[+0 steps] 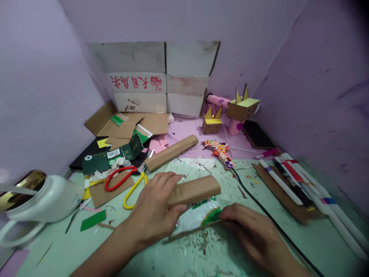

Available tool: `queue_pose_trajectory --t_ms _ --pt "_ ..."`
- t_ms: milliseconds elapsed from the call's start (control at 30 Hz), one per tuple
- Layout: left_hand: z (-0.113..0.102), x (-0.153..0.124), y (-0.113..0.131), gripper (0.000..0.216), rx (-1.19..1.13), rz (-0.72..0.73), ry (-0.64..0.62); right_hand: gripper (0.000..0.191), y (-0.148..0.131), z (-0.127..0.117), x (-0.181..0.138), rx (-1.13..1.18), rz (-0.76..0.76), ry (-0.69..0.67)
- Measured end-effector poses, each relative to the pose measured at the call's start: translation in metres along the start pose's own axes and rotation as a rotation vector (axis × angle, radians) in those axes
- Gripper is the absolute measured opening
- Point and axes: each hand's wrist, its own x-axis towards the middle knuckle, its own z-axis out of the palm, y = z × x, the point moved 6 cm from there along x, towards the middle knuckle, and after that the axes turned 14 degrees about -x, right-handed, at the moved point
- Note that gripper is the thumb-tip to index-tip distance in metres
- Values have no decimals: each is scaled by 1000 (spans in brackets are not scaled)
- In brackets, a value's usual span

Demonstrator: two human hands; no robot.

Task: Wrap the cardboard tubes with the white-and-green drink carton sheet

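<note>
My left hand (154,207) lies near the front middle of the green mat, fingers curled over the left end of a brown cardboard tube (198,189) and gripping it. My right hand (253,234) rests lower right, fingers pinched on a thin brown cardboard strip (190,232) that runs leftward under a printed white and green plastic wrapper (198,215). A second cardboard tube (171,152) lies further back. Between the two tubes the mat is littered with small scraps.
Red and yellow scissors (127,182) lie left of my hands, a white jug (37,204) at far left. A patterned glue gun (220,151) with black cord (268,215), several markers (300,181), a phone (258,135), cardboard animal figures (242,107) and a white carton (161,79) stand behind.
</note>
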Motion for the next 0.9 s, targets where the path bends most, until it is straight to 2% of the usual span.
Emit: queue_pose_trajectory --t_ms 67,133,200,267,333,367,433,500,533,633,700,900 --pt "3 10 2 47 -44 -91 -83 23 2 -8 3 -22 -27 19" --pt "5 13 -4 50 -109 -226 -94 28 5 -19 9 -44 -2 89" --pt "9 10 -14 55 -293 -358 -56 32 12 -29 16 -35 107 168" --pt "17 6 -25 57 -634 -449 -4 40 20 -31 23 63 298 227" --pt "26 4 -34 58 -993 -488 81 56 24 -20 30 309 466 208" --pt "28 4 -37 62 -1064 -468 159 65 21 -9 34 475 502 159" --pt "31 3 -41 68 -1117 -437 314 85 7 17 45 782 489 4" --pt "35 2 -41 72 -1082 -398 425 97 -8 35 55 953 429 -70" --pt "35 0 -41 74 -1042 -385 488 96 -14 40 60 1008 387 -60" --pt "37 -6 -44 70 -1056 -385 617 74 -18 42 71 1082 347 39" --pt "39 -9 -51 64 -1142 -415 612 65 -16 38 74 1094 324 41" --pt "31 -4 -65 57 -1349 -475 520 66 -18 24 73 1121 241 -92"
